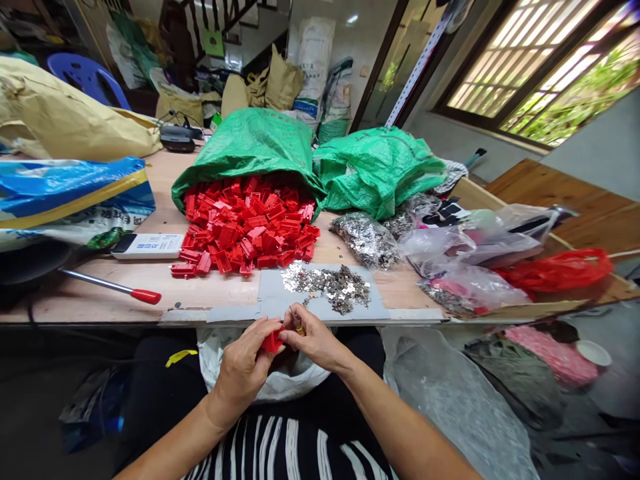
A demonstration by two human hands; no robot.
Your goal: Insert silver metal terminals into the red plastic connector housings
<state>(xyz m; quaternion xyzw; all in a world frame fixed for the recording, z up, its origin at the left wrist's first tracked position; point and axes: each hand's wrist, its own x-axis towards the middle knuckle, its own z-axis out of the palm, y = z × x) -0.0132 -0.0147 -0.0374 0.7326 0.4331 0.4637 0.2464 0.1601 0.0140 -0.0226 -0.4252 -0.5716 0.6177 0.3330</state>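
My left hand (244,365) is closed around a small red plastic part (273,342), held over my lap just below the table's front edge. My right hand (311,339) meets it from the right, fingers pinched on a small yellow-handled tool with a thin metal tip (297,325) set against the red part. Just beyond my hands lies a pile of small silvery metal pieces (331,285) on a grey cardboard sheet (274,297). Behind that, a heap of red plastic parts (246,224) spills out of a green woven sack (253,143).
A second green sack (377,167) and clear bags of metal bits (367,237) sit at right, with a red bag (557,268). At left lie a white remote (148,245), a red-tipped rod (116,287) and a blue sack (70,193). A white bag (280,383) hangs open under the table edge.
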